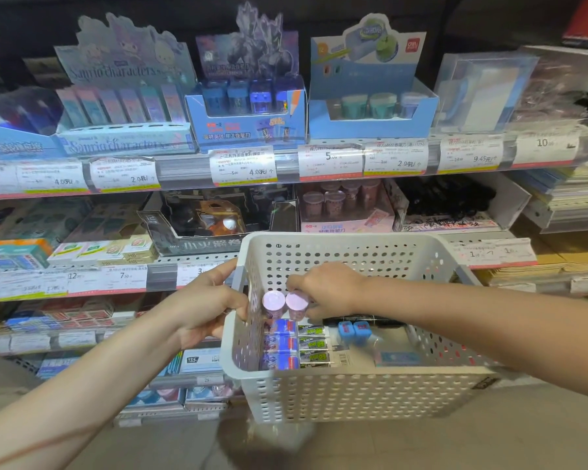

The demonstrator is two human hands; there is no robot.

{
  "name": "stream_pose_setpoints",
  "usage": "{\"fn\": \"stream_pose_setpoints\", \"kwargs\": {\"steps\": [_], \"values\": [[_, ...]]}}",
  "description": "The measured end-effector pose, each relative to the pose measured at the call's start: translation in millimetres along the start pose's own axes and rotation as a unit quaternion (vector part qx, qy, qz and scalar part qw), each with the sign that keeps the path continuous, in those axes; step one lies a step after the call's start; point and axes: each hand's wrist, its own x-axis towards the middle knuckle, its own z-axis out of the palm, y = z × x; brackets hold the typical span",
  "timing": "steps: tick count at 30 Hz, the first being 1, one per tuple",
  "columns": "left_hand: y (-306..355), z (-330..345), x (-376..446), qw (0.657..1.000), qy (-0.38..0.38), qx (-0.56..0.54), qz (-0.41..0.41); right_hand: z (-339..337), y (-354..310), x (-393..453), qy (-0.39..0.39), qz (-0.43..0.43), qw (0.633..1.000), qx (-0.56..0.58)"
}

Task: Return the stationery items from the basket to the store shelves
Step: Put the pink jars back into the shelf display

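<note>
Left hand: the left hand (206, 301) reaches in from the lower left with the forearm rising, fingers curled and closed over the left rim of the white perforated plastic basket (353, 395), holding it up in front of the shelves.
Right hand: the right hand (326, 291) comes in from the right with the forearm nearly level across the basket's right wall; it is knuckles up inside the basket, fingers bent down and pinched on the right one of two small round pink-lidded containers (296, 304).
Pink pair: the second pink-lidded container (273, 301) stands touching the held one, just beside the basket's left wall and near the left hand's fingers.
Other contents: a row of blue and purple flat packets (279, 344) lies along the left wall below the pink pair; green-and-black labelled packets (314, 344) lie beside them; two small blue sharpeners (353, 330) sit near the middle, under the right wrist; a pale blue flat box (398, 357) lies toward the right.
Matching shelf spot: a pink display carton of pink-lidded tubs (345, 205) sits on the middle shelf, directly above the basket's far rim.
Edges and room: the basket's far rim stands close to the price-tag strip (190, 271) of the shelf edge; the right half of the basket floor is mostly bare; tan floor (421, 446) lies open beneath the basket.
</note>
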Motion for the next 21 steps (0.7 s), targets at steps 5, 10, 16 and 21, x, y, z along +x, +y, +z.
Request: {"fn": "stream_pose_setpoints", "kwargs": {"steps": [5,10,16,21], "values": [[-1,0,1,1.000,0.003,0.004,0.002,10,0,9,-0.011,0.004,1.000,-0.028],[0,2,2,1.000,0.000,0.006,0.005,17,2,14,-0.005,-0.011,0.999,-0.048],[-1,3,2,1.000,0.002,0.008,0.003,15,6,15,0.014,-0.021,0.999,-0.047],[3,7,-2,1.000,0.005,-0.001,0.000,4,16,-2,0.098,-0.028,0.995,-0.020]]}}
